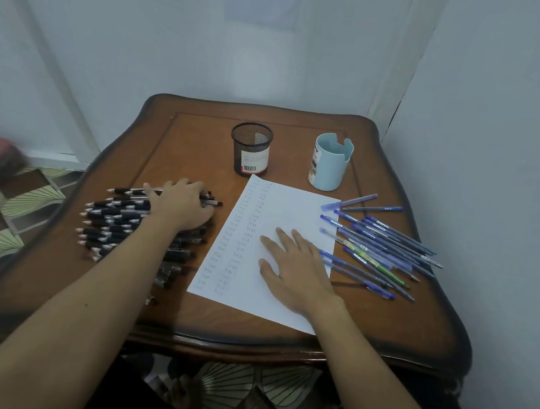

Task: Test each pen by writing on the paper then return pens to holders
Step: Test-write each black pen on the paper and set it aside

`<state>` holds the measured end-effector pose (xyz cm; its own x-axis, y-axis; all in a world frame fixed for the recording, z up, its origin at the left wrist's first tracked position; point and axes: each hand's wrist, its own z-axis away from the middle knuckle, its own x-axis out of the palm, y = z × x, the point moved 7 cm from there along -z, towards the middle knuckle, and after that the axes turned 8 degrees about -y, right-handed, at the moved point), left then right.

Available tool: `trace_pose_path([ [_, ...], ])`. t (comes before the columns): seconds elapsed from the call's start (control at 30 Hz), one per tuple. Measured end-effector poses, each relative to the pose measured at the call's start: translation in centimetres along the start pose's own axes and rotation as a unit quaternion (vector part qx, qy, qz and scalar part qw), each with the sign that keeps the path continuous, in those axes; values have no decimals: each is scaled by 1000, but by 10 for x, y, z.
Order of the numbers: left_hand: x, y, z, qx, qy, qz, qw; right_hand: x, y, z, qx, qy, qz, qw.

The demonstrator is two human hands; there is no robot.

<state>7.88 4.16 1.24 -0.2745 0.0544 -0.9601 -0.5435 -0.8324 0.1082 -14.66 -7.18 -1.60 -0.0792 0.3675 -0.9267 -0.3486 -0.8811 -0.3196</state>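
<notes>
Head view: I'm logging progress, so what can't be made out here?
All head view:
Black pens: some hidden under left hand and forearm; its grip is unclear.
Paper: writing too small; right hand covers part.
Mesh holder: label too small.
Blue holder: wall hides its bottom.
</notes>
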Motion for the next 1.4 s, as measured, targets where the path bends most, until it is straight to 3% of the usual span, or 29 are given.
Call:
trace_pose_path([
  [0.23,-4,13,9,16,16,16,1000,-14,5,21,-5,54,-123,991],
  [0.53,-3,20,17,11,10,6,1000,-12,23,14,43,66,8,997],
  [0.8,-16,16,27,83,176,135,972,-8,6,19,-4,85,-5,996],
  [0.9,-15,18,29,103,189,102,971,-5,7,16,-7,78,-11,997],
  [1.03,-8,20,30,88,145,1,986,2,9,13,-6,49,-18,999],
  [1.17,-5,21,33,76,126,-22,989,3,10,13,-4,33,-38,999],
  [1.23,-5,22,35,99,163,-27,981,3,10,13,-2,36,-35,999],
  [1.4,-3,33,43,253,223,40,941,4,11,13,-3,40,-34,999],
])
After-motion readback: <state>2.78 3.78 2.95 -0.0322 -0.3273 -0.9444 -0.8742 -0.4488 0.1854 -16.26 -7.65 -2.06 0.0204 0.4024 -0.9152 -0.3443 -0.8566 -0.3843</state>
